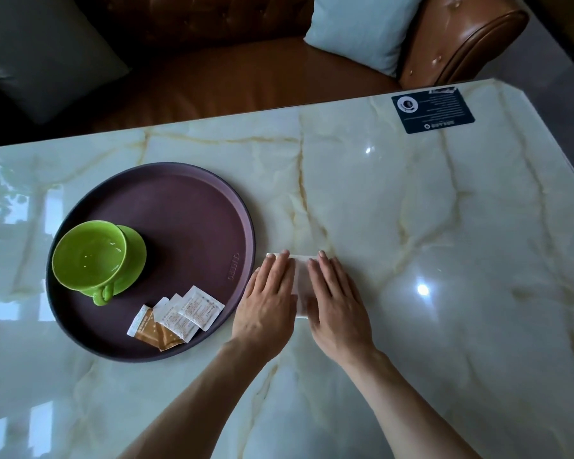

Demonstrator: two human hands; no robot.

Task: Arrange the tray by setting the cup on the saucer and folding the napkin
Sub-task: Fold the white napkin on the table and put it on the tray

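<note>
**Napkin pressed flat beside the tray, and a few ways it could slip**

The marble table (411, 226) fills most of the frame, glossy and slick-looking, with a brown sofa (246, 71) along the top edge. That sheen is my first worry: a thin paper fold has little to hold it on such a surface, so a sideways push from either palm could slide the whole thing instead of creasing it.

The round purple tray (193, 207) sits at the left of the frame. In its lower left part the green cup (90, 251) already stands on the green saucer (135, 256), handle toward the bottom of the frame, so that half of the job looks done. Sugar packets (176, 316) lie fanned along the tray's lower edge.

Just right of the tray, at the centre, the left hand (267, 303) and the right hand (337, 303) lie side by side on the white napkin (300, 279), fingers straight and flat, pressing and not gripping anything. Only a strip of napkin shows between them, so I cannot tell how true the fold is. Uneven pressure could skew the crease or spring the layers open once released.

The left hand nearly touches the tray rim; a careless nudge there might jolt the tray and rattle the cup.
</note>
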